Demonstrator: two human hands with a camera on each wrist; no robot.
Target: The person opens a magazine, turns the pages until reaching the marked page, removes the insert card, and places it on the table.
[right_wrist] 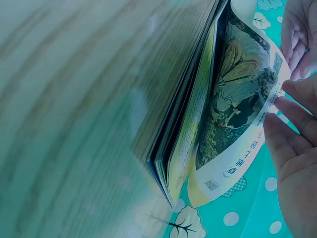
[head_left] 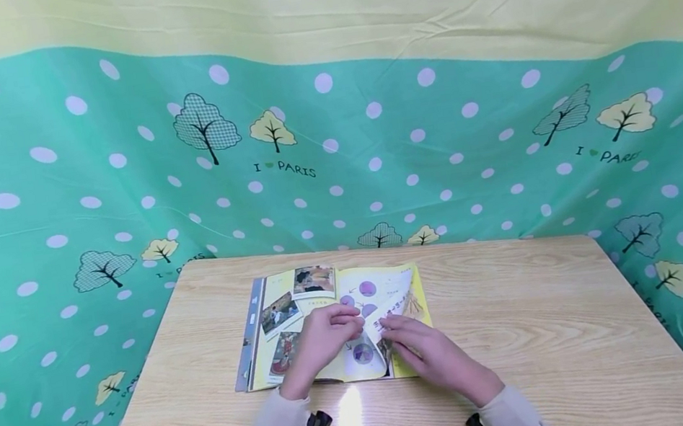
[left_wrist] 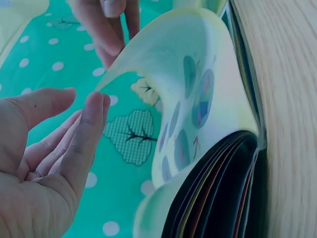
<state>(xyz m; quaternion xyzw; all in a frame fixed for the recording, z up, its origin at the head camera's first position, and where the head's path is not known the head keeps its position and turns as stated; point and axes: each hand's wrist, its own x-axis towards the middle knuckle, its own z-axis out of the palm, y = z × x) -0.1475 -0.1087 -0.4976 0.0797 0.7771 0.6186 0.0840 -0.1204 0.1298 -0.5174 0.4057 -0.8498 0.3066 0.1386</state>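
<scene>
An open book (head_left: 314, 305) lies on the table, photos printed on its left page. One page (head_left: 370, 369) with purple circles is lifted and curls upright in mid-turn. My left hand (head_left: 323, 339) is over the middle of the book; in the left wrist view its fingers are extended, thumb apart, fingertips right at the edge of the curling page (left_wrist: 198, 44). My right hand (head_left: 430, 353) touches that page from the right. In the right wrist view its nearly straight fingertips (right_wrist: 272, 124) rest along the page's edge, beside a printed photo and text.
The wooden table (head_left: 546, 315) extends around the book on both sides. Behind it hangs a green and yellow cloth (head_left: 314, 202) with dots and trees. Dark bands (head_left: 320, 423) sit at both wrists. The book's thick stack of other pages (left_wrist: 218, 183) lies beneath the lifted one.
</scene>
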